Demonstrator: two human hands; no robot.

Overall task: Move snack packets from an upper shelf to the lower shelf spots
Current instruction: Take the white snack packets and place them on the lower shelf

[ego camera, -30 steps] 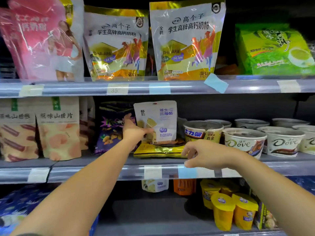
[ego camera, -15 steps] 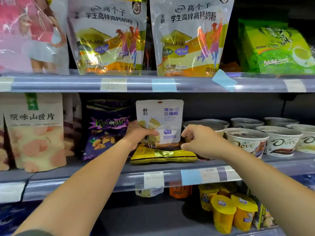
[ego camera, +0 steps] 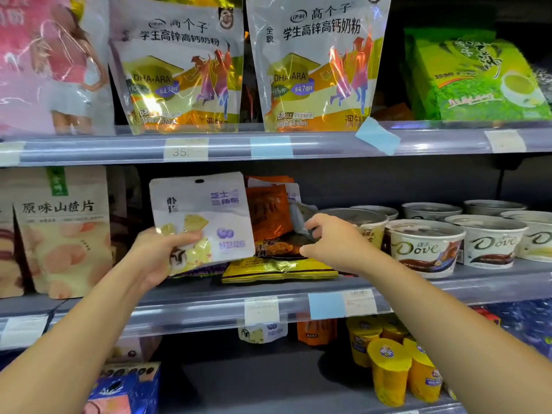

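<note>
My left hand (ego camera: 158,252) grips a white cheese snack packet (ego camera: 206,210) with purple lettering by its lower left corner, holding it upright in front of the middle shelf (ego camera: 209,306). Behind it stand orange snack packets (ego camera: 268,213). My right hand (ego camera: 331,243) pinches the edge of a dark packet (ego camera: 286,243) lying on a flat yellow packet (ego camera: 277,268). The lower shelf (ego camera: 268,380) shows another white cheese packet (ego camera: 263,333) and an orange packet (ego camera: 316,331) hanging at its back.
Dove cups (ego camera: 424,246) fill the middle shelf to the right, beige hawthorn bags (ego camera: 62,231) to the left. Large milk-powder bags (ego camera: 316,61) and a green tea bag (ego camera: 478,79) stand on the top shelf. Yellow cups (ego camera: 391,369) sit low right, a blue box (ego camera: 128,386) low left.
My left hand has pulled the white packet left and toward me, uncovering the orange packets behind. My right hand has reached further in and taken the dark packet's edge. The camera moved closer.
</note>
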